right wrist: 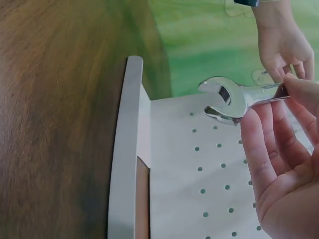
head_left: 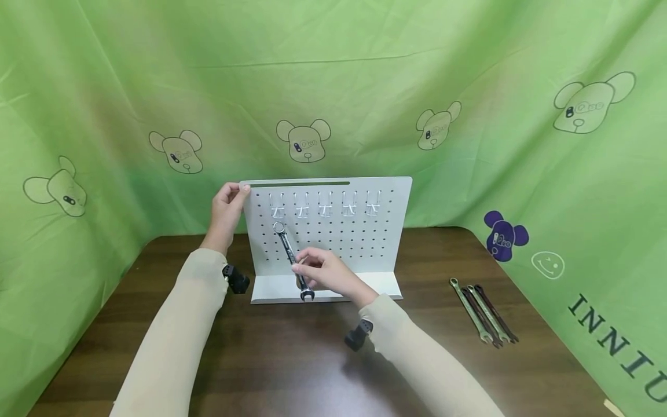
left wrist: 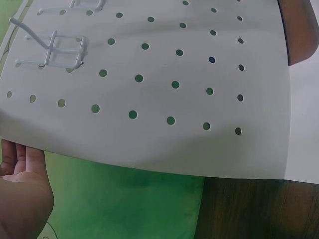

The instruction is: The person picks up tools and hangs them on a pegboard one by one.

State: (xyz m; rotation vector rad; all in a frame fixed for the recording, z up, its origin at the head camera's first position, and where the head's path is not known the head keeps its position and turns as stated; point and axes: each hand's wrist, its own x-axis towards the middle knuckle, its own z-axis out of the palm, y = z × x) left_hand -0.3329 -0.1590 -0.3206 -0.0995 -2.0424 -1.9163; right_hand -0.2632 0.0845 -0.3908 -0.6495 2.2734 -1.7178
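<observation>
A white pegboard stand [head_left: 370, 265] is upright on the table, with a row of white wire hooks [head_left: 373, 209] along its upper part. My left hand [head_left: 225, 211] grips the board's top left corner, the thumb on its front face. In front of the board, my right hand [head_left: 330, 271] pinches a shiny combination wrench [head_left: 288, 246] by the shank. Its ring end tilts up toward the leftmost hook, and the open end points down at the stand's base. The right wrist view shows the open-end jaw of the wrench [right wrist: 239, 102] between thumb and fingers, held off the board.
Several more combination wrenches [head_left: 471, 313], some silvery and some dark, lie side by side on the brown wooden table [head_left: 281, 359] at the right. A green curtain [head_left: 365, 87] with bear drawings hangs behind and around the table.
</observation>
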